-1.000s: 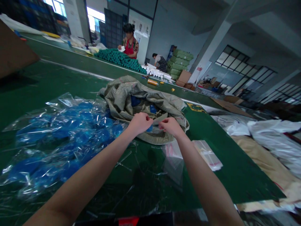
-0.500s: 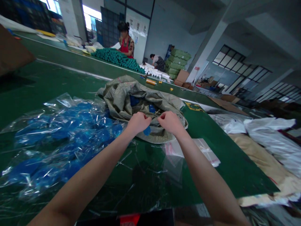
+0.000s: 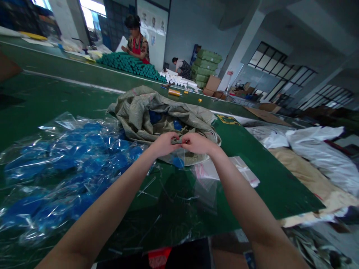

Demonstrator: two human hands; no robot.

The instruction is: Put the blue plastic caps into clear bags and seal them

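Note:
My left hand and my right hand are almost touching, fingers closed in a pinch. Between them they grip the top of a small clear plastic bag. A round blue piece hangs below the fingers, apparently inside that bag. Just behind my hands lies a grey-green woven sack, its mouth spread around more blue pieces. To the left spreads a heap of blue pieces in clear bags. Flat clear bags lie under my right forearm.
The green table carries loose plastic strips. White bags and tan cloth lie at the right. Across the table, a person in a red apron stands behind green rolls; another person bends farther back.
My hands have come closer together. The blue piece in its clear bag now hangs lower and shows more plainly below my fingers. The whole view has shifted slightly.

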